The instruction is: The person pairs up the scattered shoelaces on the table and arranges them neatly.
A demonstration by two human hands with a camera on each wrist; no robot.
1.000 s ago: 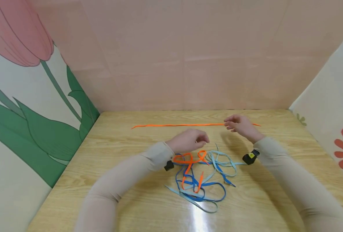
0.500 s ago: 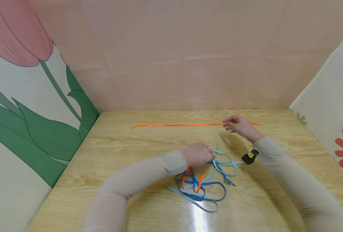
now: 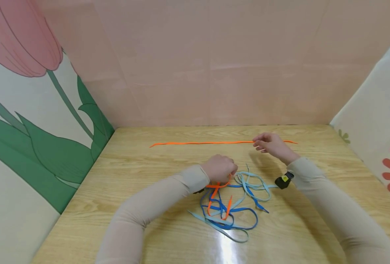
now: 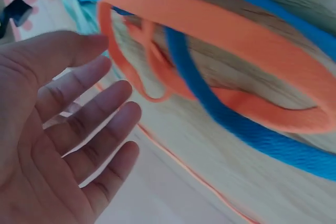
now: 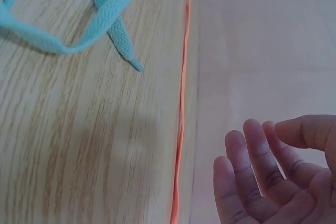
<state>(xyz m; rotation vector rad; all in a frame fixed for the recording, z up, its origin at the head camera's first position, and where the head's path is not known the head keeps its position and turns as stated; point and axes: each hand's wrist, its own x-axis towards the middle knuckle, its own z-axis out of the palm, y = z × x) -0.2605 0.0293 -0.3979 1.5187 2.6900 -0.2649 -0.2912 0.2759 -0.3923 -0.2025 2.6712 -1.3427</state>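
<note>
In the head view my left hand (image 3: 219, 168) is over the top of a tangle of laces. It pinches a loop of an orange shoelace (image 4: 210, 22) between thumb and index finger; the other fingers are spread loosely. A blue shoelace (image 4: 184, 66) crosses this loop, and a light blue shoelace (image 3: 252, 174) lies coiled to its right. Above the table's far part hovers my right hand (image 3: 271, 145), fingers relaxed and holding nothing. Behind it, a second orange shoelace (image 3: 201, 142) runs nearly straight from left to right, partly hidden by that hand in the head view.
The wooden table (image 3: 132, 176) meets a plain pinkish wall (image 3: 208, 91) at its far edge. Panels with printed flowers stand at the left (image 3: 33, 110) and right (image 3: 379, 128). A small black wrist camera (image 3: 283, 181) hangs under the right wrist.
My left hand has come down to the tangle, taken the orange loop and drawn slightly back up and left with it. The right hand has stayed almost still.
</note>
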